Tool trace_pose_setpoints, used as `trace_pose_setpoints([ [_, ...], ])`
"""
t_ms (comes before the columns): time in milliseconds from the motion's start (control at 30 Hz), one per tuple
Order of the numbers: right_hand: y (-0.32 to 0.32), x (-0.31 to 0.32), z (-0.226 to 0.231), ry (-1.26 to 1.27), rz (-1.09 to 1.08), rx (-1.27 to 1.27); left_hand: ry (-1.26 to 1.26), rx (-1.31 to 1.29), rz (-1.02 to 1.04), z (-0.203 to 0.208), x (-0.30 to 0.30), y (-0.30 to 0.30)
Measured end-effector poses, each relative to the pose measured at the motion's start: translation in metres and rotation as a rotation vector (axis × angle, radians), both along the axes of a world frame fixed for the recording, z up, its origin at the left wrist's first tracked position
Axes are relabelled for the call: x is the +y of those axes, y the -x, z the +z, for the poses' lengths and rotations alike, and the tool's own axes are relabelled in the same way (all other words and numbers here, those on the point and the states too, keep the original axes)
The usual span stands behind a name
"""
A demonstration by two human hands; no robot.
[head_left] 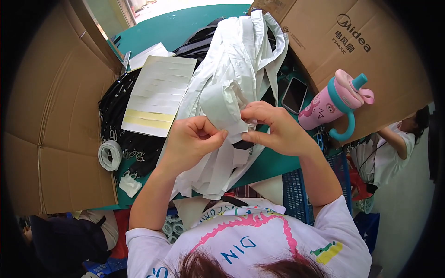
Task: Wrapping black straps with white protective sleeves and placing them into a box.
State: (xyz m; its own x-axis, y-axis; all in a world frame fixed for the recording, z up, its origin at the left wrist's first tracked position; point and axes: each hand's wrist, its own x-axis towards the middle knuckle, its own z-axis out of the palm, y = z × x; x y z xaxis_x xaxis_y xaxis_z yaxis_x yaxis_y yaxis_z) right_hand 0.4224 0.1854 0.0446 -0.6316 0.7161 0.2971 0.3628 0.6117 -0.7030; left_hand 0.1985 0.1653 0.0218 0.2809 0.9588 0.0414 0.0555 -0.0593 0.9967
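My right hand (278, 129) pinches the edge of a curled white strip (218, 105), which looks like thin fabric or paper. Beside it my left hand (192, 141) is closed, thumb and forefinger pressed together near the strip's lower edge. Whether anything thin is in that pinch I cannot make out. Beneath both hands a long heap of white strips (234, 51) runs over the table toward me, its ends hanging at the near edge. A small black piece (243, 145) shows just under the held strip.
Left of the heap lies a slit white sheet (160, 90) on black straps with metal hooks (123, 139), near a white roll (110, 155). A phone (294, 95) and pink cup (324, 106) stand right. Cardboard boxes (60, 116) flank the green table (199, 16). Another person (389, 153) is at right.
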Motion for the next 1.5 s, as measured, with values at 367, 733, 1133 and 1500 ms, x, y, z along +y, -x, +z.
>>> trace_pose_setpoints([
  [367, 0.026, -0.020, -0.037, 0.576, -0.303, 0.662, -0.535, -0.205, 0.457, -0.020, 0.009, -0.036],
  [733, 0.050, -0.028, -0.055, 0.137, -0.486, 0.615, -0.774, 0.294, 0.543, -0.023, -0.006, -0.034],
  [1133, 0.108, -0.034, -0.056, 0.367, -0.205, 0.822, -0.823, 0.334, 0.500, -0.025, -0.024, 0.005],
  [1500, 0.051, 0.012, -0.068, -0.088, -0.513, 0.362, -0.784, 1.481, 1.030, -0.040, 0.066, 0.193],
])
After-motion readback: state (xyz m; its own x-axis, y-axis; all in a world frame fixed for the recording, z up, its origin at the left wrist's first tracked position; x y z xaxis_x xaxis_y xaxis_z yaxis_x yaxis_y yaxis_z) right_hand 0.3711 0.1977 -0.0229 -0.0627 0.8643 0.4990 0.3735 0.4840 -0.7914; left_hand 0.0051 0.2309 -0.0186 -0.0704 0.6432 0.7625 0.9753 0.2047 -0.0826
